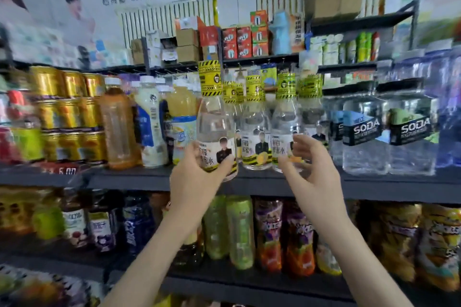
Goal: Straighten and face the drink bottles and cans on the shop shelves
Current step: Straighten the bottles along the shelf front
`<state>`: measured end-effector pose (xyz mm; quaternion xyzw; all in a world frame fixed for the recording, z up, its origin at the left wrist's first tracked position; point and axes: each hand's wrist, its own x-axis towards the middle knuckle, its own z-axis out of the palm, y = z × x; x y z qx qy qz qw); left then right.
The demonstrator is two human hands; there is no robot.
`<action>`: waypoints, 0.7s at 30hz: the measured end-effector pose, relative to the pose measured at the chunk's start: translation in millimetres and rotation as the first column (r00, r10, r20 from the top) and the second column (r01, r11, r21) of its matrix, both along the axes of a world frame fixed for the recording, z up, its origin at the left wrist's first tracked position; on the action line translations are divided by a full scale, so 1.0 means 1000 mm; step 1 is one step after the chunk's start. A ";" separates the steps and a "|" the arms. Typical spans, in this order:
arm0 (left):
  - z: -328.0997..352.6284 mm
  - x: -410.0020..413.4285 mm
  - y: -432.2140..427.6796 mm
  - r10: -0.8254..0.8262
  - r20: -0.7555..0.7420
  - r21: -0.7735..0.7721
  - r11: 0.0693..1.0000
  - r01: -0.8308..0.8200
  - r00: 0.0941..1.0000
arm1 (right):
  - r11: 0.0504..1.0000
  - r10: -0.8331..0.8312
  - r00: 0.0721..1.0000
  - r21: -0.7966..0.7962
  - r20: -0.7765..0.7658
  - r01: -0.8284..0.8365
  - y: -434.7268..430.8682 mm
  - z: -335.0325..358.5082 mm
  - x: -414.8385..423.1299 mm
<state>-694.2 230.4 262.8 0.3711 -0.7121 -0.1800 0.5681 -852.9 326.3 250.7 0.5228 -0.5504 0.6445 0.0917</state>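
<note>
My left hand (197,172) grips the base of a clear water bottle (214,124) with a yellow-and-black hazard cap wrap, holding it at the front edge of the middle shelf (274,183), a little forward of its row. Its label faces me. More bottles of the same kind (257,137) stand in a row to its right. My right hand (309,164) hovers with fingers spread and loosely curved in front of one of those bottles (284,132), holding nothing that I can see.
Left of the held bottle stand juice and milk drink bottles (149,127) and stacked gold cans (67,112). Clear SODA bottles (364,132) fill the right. The lower shelf holds green and orange drink bottles (239,232). Boxes (247,40) sit on the top shelf.
</note>
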 end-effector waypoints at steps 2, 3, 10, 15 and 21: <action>0.008 0.002 -0.023 -0.007 0.034 0.036 0.999 0.006 0.999 | 0.990 -0.140 0.989 -0.026 -0.043 0.139 -0.012 0.001 0.000; 0.011 0.000 -0.032 -0.015 0.053 0.042 0.999 0.013 0.998 | 0.977 -0.211 0.976 -0.027 -0.061 0.209 -0.017 0.001 -0.001; 0.008 -0.023 -0.059 -0.062 0.172 0.055 0.997 0.053 0.983 | 0.910 -0.401 0.908 0.059 -0.122 0.410 -0.033 0.001 -0.015; 0.010 -0.024 -0.064 -0.044 0.271 0.026 0.999 0.039 0.962 | 0.908 -0.377 0.920 0.153 -0.112 0.390 -0.043 -0.004 -0.022; 0.013 -0.026 -0.058 0.074 0.436 -0.039 0.997 -0.063 0.897 | 0.894 -0.424 0.887 0.070 -0.182 0.442 -0.045 -0.016 -0.018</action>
